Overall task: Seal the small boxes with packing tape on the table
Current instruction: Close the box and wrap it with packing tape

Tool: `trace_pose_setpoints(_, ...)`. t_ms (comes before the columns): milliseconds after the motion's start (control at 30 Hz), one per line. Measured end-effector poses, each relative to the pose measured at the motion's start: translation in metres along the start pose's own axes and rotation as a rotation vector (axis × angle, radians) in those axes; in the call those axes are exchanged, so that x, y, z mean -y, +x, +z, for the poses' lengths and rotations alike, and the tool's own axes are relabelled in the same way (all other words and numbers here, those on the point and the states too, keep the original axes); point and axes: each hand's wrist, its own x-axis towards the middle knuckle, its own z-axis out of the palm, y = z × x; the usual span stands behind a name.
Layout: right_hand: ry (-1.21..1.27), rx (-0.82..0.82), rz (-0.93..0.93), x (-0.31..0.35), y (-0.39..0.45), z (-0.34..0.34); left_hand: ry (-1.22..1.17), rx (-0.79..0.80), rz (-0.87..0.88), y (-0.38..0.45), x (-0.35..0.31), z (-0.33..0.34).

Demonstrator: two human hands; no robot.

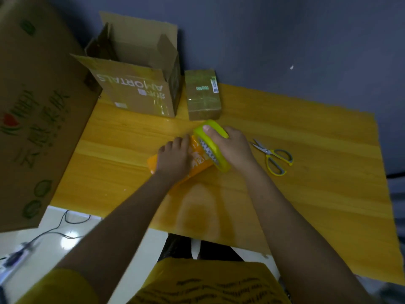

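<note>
Orange box (198,160) under left hand (174,157) fingers (178,141)

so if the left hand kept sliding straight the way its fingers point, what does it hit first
Probably the tape roll gripped by the right hand; the left hand, flat on the orange box, has fingertips almost touching it already.

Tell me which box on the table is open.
The tall box with upside-down AMORTALS lettering; its flaps stand up, while the small one beside it is taped shut.

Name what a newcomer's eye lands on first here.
Mid-table, the right hand grips a yellow tape roll over a small orange box that the left hand presses flat. Yellow-handled scissors lie to the right; an open carton stands at the far edge.
</note>
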Motion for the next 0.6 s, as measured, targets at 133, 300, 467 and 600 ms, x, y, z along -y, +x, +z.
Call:
trace_pose_setpoints(133, 0.006, 0.085, 0.073, 0.013, 0.008, 0.000, 0.213, 0.050, -0.043, -0.001, 0.000, 0.025)
trace_pose_setpoints(300, -0.103, 0.081, 0.071, -0.002, -0.002, -0.012, 0.198, -0.031, -0.059, 0.016, 0.017, 0.026)
trace_pose_setpoints(467, -0.380, 0.083, 0.303, -0.068, -0.039, -0.011, 0.174, 0.066, 0.009, 0.021, 0.014, 0.024)
trace_pose_setpoints(600, -0.235, 0.049, 0.360, -0.073, -0.036, 0.000, 0.149, 0.128, -0.001, 0.025, 0.017, 0.019)
